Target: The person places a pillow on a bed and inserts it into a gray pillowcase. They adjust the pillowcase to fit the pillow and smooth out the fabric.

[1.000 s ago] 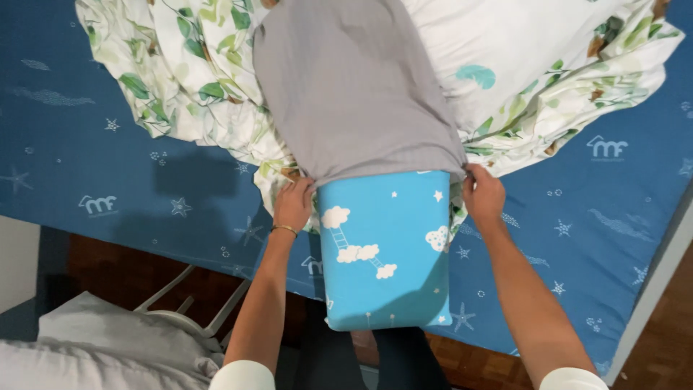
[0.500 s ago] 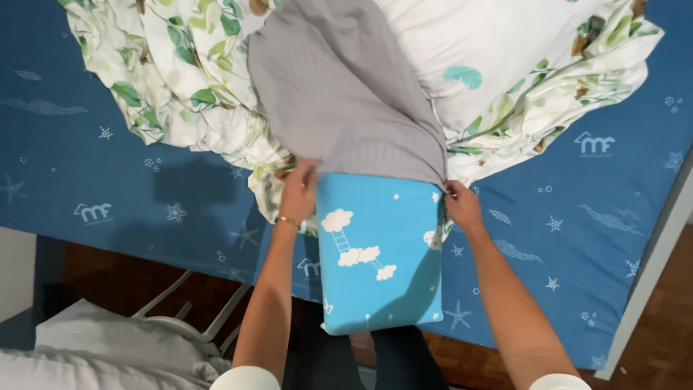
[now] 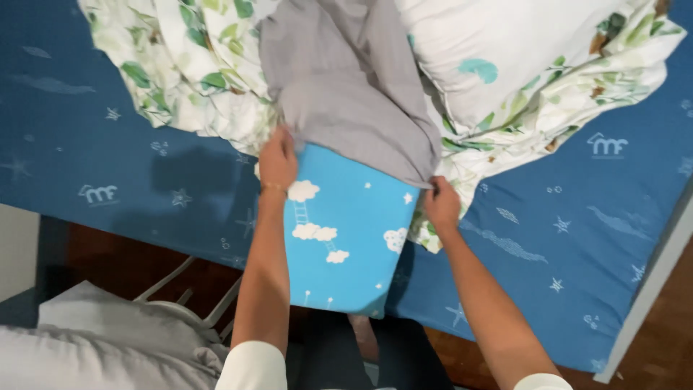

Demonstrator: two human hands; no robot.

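A light blue pillow (image 3: 345, 231) with white clouds sticks out over the bed's near edge, its far end inside a grey pillowcase (image 3: 346, 87). My left hand (image 3: 277, 160) grips the pillowcase's open edge on the left side of the pillow. My right hand (image 3: 442, 205) grips the same edge on the right side. Both forearms reach up from the bottom of the view, and the pillow lies between them.
The bed has a dark blue sheet (image 3: 130, 173) with stars and clouds. A crumpled white duvet with green leaves (image 3: 188, 65) and a white pillow (image 3: 505, 50) lie behind. A white rack (image 3: 188, 296) and grey cloth (image 3: 86, 347) sit on the wooden floor at lower left.
Both hands have pulled the grey pillowcase's edge away from me, up the blue pillow, leaving more of the pillow bare. The pillow now lies more slanted.
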